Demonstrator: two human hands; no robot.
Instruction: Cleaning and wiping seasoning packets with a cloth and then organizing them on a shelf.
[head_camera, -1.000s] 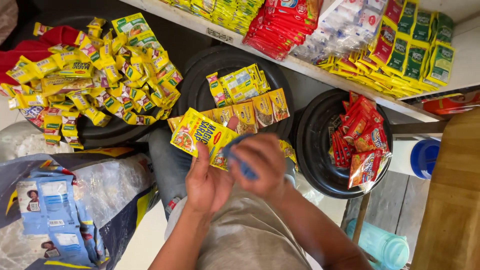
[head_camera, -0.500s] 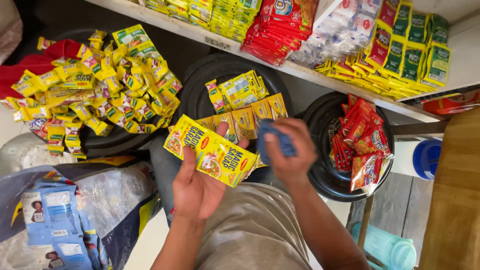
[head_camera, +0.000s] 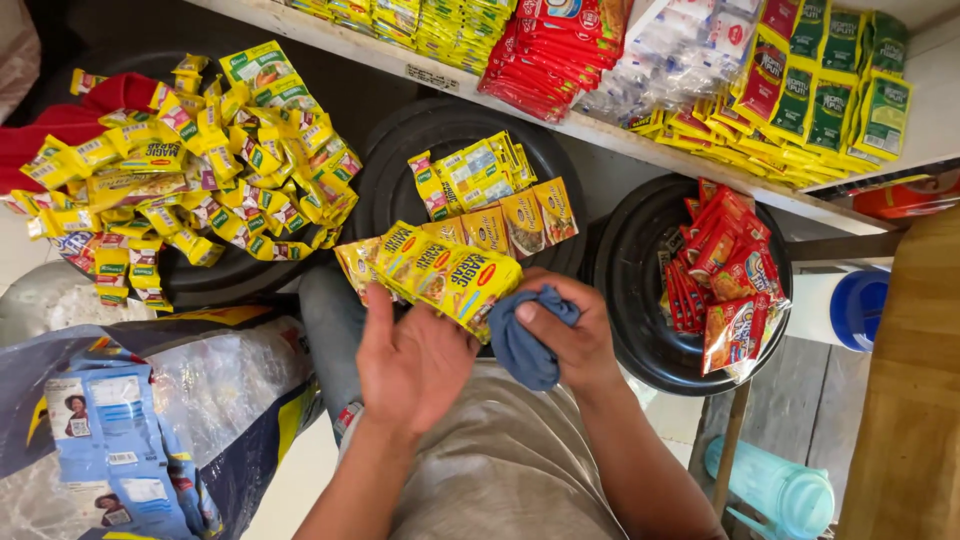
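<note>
left hand (head_camera: 412, 362) at lower centre of the frame, palm up and fingers spread, thumb and fingertips pinching a strip of yellow sachets (head_camera: 445, 275) that fans out just above it, toward frame centre

right hand (head_camera: 566, 335) just right of centre, fingers curled shut around a crumpled blue cloth (head_camera: 525, 345), thumb pressed on top; cloth touching the lower right end of the sachet strip

behind the strip, in the middle of the frame, a black round tray (head_camera: 400, 170) holding a few more yellow and orange packets (head_camera: 500, 195)

at upper left, another dark tray heaped with small yellow and green sachets (head_camera: 200, 165), a red cloth (head_camera: 70, 125) beside the heap

at right of centre, a third black tray (head_camera: 625, 300) with red packets (head_camera: 725, 265) piled along its right side

across the top of the frame, a pale shelf (head_camera: 640, 140) stacked with rows of yellow, red and green packets, plus clear wrapped ones

at lower left, a clear plastic bag (head_camera: 210, 385) with light blue packets (head_camera: 105, 440) lying on it

at lower right, a wooden surface (head_camera: 905, 400), a blue lid (head_camera: 860, 305) at its upper edge and a pale teal bottle (head_camera: 775, 490) near the bottom edge

grey shirt (head_camera: 500, 480) filling bottom centre, below both forearms
</note>
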